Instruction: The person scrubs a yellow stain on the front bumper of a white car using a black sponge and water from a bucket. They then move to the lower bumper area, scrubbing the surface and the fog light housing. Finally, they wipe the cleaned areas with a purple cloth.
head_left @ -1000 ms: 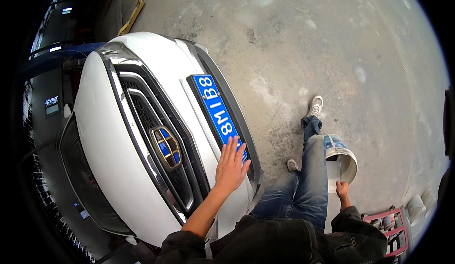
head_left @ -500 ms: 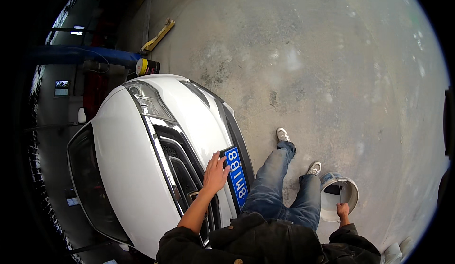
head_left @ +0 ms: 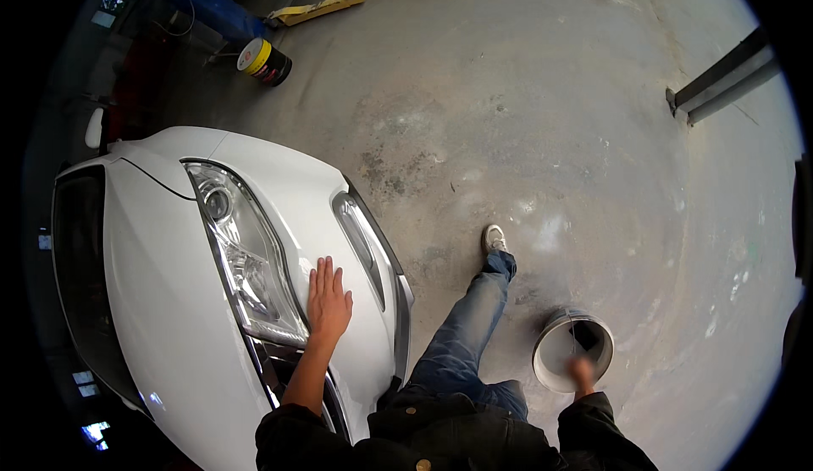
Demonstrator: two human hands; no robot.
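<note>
Grey floor (head_left: 593, 175) borders a white car (head_left: 161, 259). Left hand (head_left: 329, 303) straight-fingered beside its headlight (head_left: 248, 259) — blurred right hand (head_left: 582, 373) clenched on a bucket handle (head_left: 573, 337).

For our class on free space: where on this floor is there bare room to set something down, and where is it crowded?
The widest bare floor lies between car, shoe and post. More lies right of the bucket. Crowded: the narrow strip between leg and bucket, the bucket's mouth, with the right hand there, and the left hand's place at the car.
</note>
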